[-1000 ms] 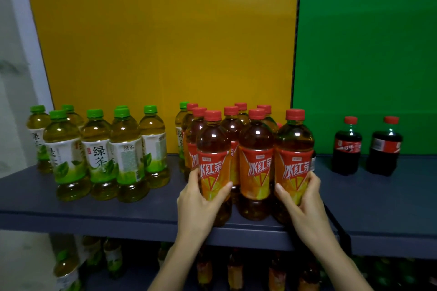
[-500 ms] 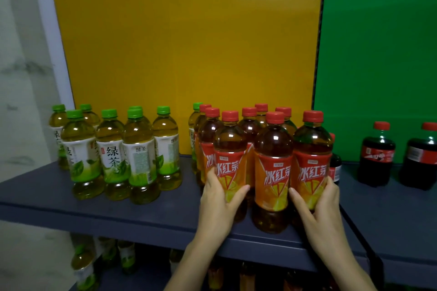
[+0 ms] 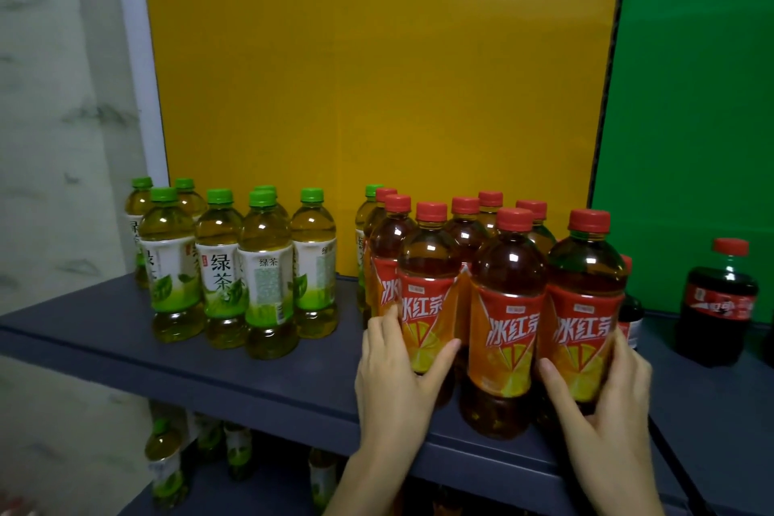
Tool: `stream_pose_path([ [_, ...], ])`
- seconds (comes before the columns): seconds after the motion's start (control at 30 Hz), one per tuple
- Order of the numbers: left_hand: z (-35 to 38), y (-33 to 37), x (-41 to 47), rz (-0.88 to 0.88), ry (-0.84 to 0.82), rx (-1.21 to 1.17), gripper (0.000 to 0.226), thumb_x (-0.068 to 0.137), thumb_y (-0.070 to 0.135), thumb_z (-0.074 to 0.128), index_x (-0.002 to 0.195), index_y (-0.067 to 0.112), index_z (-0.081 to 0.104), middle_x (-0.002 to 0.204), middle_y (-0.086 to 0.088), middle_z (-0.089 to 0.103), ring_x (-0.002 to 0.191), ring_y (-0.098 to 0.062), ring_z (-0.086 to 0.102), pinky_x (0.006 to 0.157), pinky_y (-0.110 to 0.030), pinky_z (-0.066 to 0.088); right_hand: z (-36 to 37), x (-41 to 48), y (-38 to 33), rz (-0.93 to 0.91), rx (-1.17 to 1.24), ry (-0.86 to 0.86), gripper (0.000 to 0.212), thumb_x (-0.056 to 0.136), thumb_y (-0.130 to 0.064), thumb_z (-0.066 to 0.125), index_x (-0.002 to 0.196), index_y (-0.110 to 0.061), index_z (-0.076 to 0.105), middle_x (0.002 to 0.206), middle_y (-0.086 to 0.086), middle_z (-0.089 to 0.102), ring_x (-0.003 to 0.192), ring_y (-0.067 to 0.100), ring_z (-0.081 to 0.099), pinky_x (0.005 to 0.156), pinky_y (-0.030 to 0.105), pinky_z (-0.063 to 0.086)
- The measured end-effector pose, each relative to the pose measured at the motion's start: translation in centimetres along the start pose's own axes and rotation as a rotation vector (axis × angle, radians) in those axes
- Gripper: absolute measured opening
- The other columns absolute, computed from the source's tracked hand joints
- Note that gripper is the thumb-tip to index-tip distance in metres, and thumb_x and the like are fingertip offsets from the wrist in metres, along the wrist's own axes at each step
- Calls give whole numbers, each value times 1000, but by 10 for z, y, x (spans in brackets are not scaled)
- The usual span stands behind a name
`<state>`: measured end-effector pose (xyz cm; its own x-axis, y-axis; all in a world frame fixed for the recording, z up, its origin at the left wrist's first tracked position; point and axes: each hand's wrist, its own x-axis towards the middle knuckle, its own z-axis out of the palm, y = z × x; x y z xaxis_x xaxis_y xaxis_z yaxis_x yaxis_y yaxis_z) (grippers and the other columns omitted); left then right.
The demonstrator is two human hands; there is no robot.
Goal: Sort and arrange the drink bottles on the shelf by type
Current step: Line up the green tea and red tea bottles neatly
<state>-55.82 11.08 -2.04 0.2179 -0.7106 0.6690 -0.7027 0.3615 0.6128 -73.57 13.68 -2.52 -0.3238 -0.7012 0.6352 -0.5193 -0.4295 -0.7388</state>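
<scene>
Several iced black tea bottles with red caps and orange labels stand clustered on the dark shelf (image 3: 234, 373). My left hand (image 3: 400, 369) grips the front left iced tea bottle (image 3: 427, 276) low on its label. My right hand (image 3: 607, 402) grips the front right iced tea bottle (image 3: 586, 293). A third iced tea bottle (image 3: 506, 306) stands between them, untouched. Several green tea bottles (image 3: 222, 264) with green caps form a group at the left. One green-capped bottle (image 3: 365, 222) stands behind the red group's left edge. A cola bottle (image 3: 720, 302) stands at the right.
A yellow panel (image 3: 377, 75) and a green panel (image 3: 695, 96) back the shelf. Another small cola bottle (image 3: 630, 314) peeks out behind the right iced tea bottle. A lower shelf holds more green tea bottles (image 3: 165, 461). The wall and a white frame (image 3: 138, 54) lie at the left.
The camera has swung left and closer, so all bottles sit further right in view and the second cola bottle is out of frame. Both hands keep their grip on the front outer bottles.
</scene>
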Motion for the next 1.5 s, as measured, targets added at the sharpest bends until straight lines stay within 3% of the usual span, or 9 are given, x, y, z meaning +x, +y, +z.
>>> stream_pose_path([
  [0.2, -3, -3, -2, -18, -14, -1, 94, 62, 85, 35, 135, 26, 27, 124, 14, 44, 119, -3, 43, 93, -28, 46, 2, -3, -2, -56, 72, 94, 100, 57, -62, 50, 143, -19, 24, 137, 6, 29, 121, 13, 34, 99, 36, 32],
  [0.4, -37, -12, -10, 104, -48, 27, 76, 71, 83, 26, 126, 32, 41, 113, 24, 45, 107, 8, 42, 87, -16, 42, 0, -10, -4, -217, 88, 318, 73, 70, -52, 58, 125, -7, 44, 120, 1, 45, 112, 21, 46, 96, 16, 35],
  [0.53, -74, -42, -6, 242, 65, 86, 29, 84, 56, 43, 84, 32, 58, 76, 20, 57, 74, 3, 53, 62, -13, 41, 4, -15, -6, -127, 151, 224, 43, 64, -70, 60, 100, -46, 58, 102, 1, 60, 89, -1, 56, 84, 17, 47],
  [0.67, -124, -88, 1, 253, 99, 127, 23, 84, 48, 46, 69, 33, 56, 55, 16, 50, 59, 0, 49, 52, -13, 37, 49, -51, -51, -175, 108, 237, 18, 77, -55, 52, 93, -48, 53, 94, -12, 60, 83, 8, 58, 80, 27, 48],
  [0.77, -166, -132, 6, 224, 80, 127, 27, 84, 50, 44, 65, 32, 53, 51, 15, 46, 51, 1, 46, 48, -15, 37, 88, -81, -100, -230, 111, 148, 11, 78, -41, 50, 86, -47, 55, 86, -23, 60, 78, -1, 57, 76, 9, 42],
  [0.93, -227, -204, 17, 180, 94, 133, 30, 81, 50, 45, 61, 28, 51, 46, 17, 40, 46, 0, 45, 44, -18, 36, 160, -112, -142, -221, 112, -59, 16, 80, -24, 65, 81, -39, 60, 85, -15, 64, 78, 0, 62, 73, 11, 44],
  [1.07, -260, -252, 30, 85, 80, 115, 29, 75, 57, 42, 70, 30, 52, 54, 13, 51, 44, 0, 43, 46, -27, 40, 218, -120, -168, -214, 130, -209, 16, 78, -23, 57, 83, -36, 61, 83, -11, 64, 78, 2, 62, 69, 11, 45],
  [1.27, -290, -307, 60, 3, 46, 130, 22, 77, 49, 55, 62, 33, 49, 53, 12, 51, 58, -3, 52, 54, -12, 37, 295, -107, -191, -201, 159, -351, 17, 81, -23, 60, 93, -35, 61, 98, -15, 61, 90, 1, 61, 75, 12, 47],
  [1.5, -292, -350, 120, -13, 23, 115, 17, 81, 20, 68, 72, 30, 57, 71, 11, 60, 72, -8, 56, 61, -19, 45, 362, -83, -208, -311, 132, -252, 46, 80, -26, 56, 124, -32, 45, 128, -25, 43, 121, -12, 38, 95, 1, 30],
])
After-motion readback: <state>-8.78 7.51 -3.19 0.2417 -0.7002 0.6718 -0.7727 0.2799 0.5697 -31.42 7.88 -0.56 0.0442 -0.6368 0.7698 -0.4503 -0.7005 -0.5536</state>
